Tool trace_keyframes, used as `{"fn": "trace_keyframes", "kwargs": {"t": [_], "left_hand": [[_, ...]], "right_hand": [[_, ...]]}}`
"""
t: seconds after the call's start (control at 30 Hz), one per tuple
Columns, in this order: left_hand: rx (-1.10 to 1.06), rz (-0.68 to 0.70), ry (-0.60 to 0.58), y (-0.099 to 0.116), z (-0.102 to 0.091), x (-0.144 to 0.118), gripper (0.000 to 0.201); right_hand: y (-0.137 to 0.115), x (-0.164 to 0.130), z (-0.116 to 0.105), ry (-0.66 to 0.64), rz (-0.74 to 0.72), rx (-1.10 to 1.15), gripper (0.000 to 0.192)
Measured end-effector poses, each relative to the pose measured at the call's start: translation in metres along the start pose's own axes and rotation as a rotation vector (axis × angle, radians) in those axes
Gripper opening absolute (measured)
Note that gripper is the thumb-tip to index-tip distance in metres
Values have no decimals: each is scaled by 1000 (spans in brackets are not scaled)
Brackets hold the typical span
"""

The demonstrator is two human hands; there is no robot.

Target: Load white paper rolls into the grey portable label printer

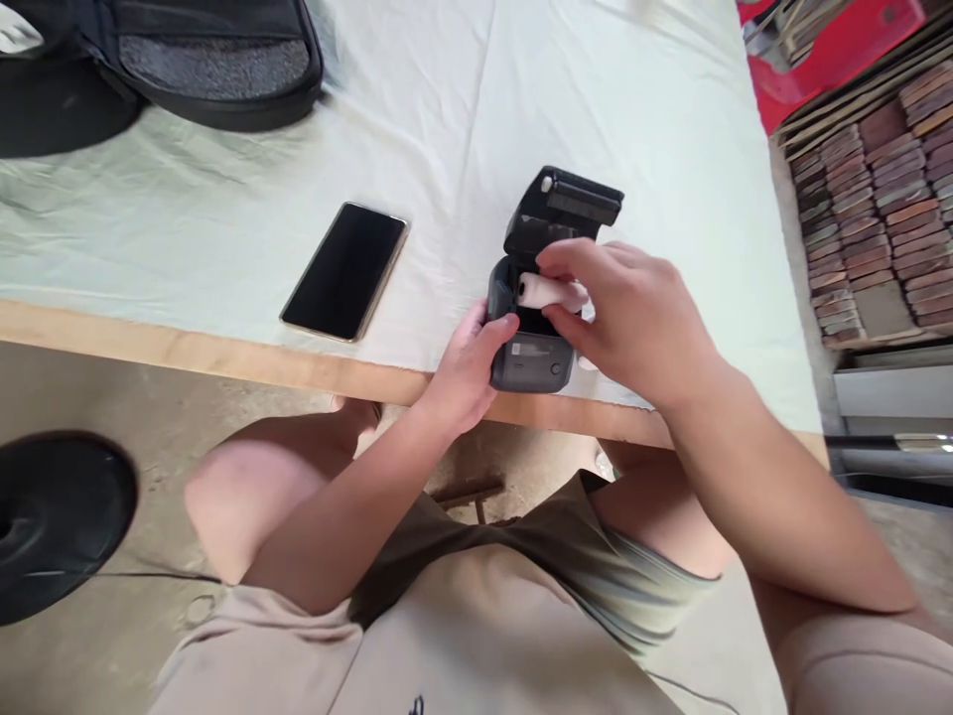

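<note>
A small dark grey label printer [532,369] rests at the table's front edge with its hinged lid [558,207] raised. My left hand [471,365] is closed around the printer's left side, the thumb over its rim. Between the thumb and fingers of my right hand [632,313] is a small white paper roll [546,291] with a dark hole in its end. The roll lies in or just over the printer's opening; I cannot tell whether it touches the bottom. Part of it is covered by my right fingers. A small white bit [587,363] shows beside the printer, mostly hidden.
A phone [346,273] with a dark screen lies left of the printer on the pale cloth [447,119]. An open black case [223,84] sits at the back left. Stacked bricks [879,218] and a red plastic object [826,65] are beyond the right edge. A round black base [64,526] stands on the floor.
</note>
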State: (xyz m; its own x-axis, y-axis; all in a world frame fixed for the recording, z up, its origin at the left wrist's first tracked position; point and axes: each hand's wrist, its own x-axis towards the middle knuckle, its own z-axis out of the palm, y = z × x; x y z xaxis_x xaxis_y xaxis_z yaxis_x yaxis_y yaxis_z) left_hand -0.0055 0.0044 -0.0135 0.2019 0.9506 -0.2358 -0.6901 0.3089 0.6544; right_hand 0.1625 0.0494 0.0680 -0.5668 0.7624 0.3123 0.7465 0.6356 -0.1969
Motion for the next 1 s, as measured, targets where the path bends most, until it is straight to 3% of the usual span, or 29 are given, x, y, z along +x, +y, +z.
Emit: {"fn": "trace_keyframes", "kwargs": {"t": [0.17, 0.43, 0.67, 0.77, 0.83, 0.97, 1.0], "left_hand": [[-15, -1, -24, 2, 1, -1, 39], [-77, -5, 2, 1, -1, 1, 27], [-114, 25, -70, 4, -2, 4, 37], [-86, 16, -57, 4, -4, 2, 38], [-66, 15, -58, 3, -6, 2, 43], [5, 21, -45, -2, -9, 2, 57], [25, 25, -39, -2, -9, 2, 58]], "right_hand": [[2, 5, 5, -79, 17, -28, 21], [-11, -2, -1, 239, -38, -52, 24], [-32, -28, 20, 408, -262, -47, 17], [-32, -40, 29, 396, -327, 44, 17], [-26, -41, 26, 381, -271, 138, 14], [0, -14, 5, 603, -62, 267, 25], [7, -4, -1, 513, -38, 249, 39]]}}
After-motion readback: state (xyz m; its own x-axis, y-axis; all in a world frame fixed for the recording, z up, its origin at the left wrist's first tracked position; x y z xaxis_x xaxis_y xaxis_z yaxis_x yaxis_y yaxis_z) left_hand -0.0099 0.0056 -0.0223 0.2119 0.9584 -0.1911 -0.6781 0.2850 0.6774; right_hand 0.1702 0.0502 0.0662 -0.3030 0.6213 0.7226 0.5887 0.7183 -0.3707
